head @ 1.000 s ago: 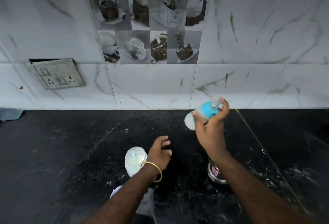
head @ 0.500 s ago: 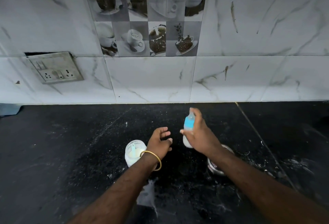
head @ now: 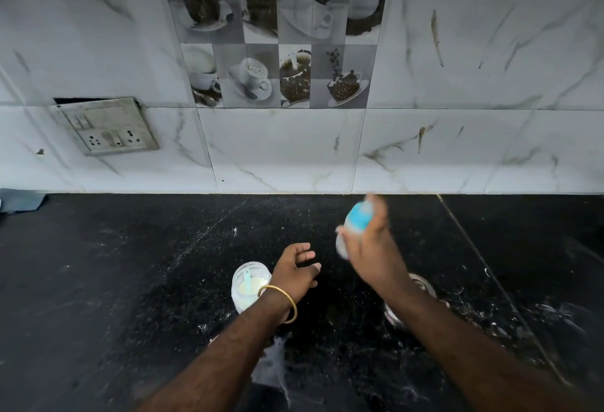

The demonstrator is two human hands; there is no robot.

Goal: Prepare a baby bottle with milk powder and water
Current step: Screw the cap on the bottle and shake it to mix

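The right hand [head: 376, 254] is wrapped around the one baby bottle [head: 354, 227], held tilted above the black countertop [head: 114, 280] and blurred, its collar blue and its lower body milky white. The left hand [head: 294, 272] hovers with fingers loosely spread, holding nothing, just beside one open powder jar [head: 250, 287] with a pale blue scoop [head: 247, 280] inside; one steel cup [head: 421, 300] stands partly hidden under the right wrist

Black speckled countertop [head: 130, 280]: open powder jar [head: 250, 287], steel vessel [head: 421, 300], blue cloth [head: 21, 201] at far left.
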